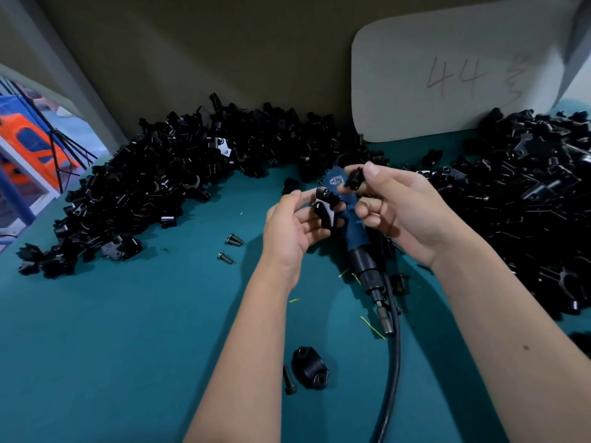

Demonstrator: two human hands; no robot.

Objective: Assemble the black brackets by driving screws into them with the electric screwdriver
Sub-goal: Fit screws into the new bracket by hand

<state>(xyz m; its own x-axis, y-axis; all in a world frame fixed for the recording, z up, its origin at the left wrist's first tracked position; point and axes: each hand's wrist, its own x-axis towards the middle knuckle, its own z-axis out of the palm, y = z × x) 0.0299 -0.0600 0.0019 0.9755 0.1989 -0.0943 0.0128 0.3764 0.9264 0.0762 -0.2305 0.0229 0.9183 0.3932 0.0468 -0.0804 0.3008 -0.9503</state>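
1. Spreading across the teal-covered table [128, 330]: a wide heap of loose black metal brackets [153, 187] at left, a second black bracket heap [527, 203] at right. Which heap is finished: impossible to tell, so most of the job judged remaining.
2. Leaning against the back wall: a white rounded card [447, 75] reading "44", further marks illegible.
3. Lying between the forearms, unused: a blue electric screwdriver [355, 231], label unreadable, black cable [396, 362] trailing forward.
4. Left hand [287, 231] curling its grip round a black bracket half [324, 209].
5. Right hand [403, 212] pinching a smaller black bracket piece [353, 180], just apart from the first; joining judged under way.
6. Resting near: a black oval clamp [310, 367] beside a dark long bolt [287, 380].
7. Waiting loose: two short screws [230, 249].
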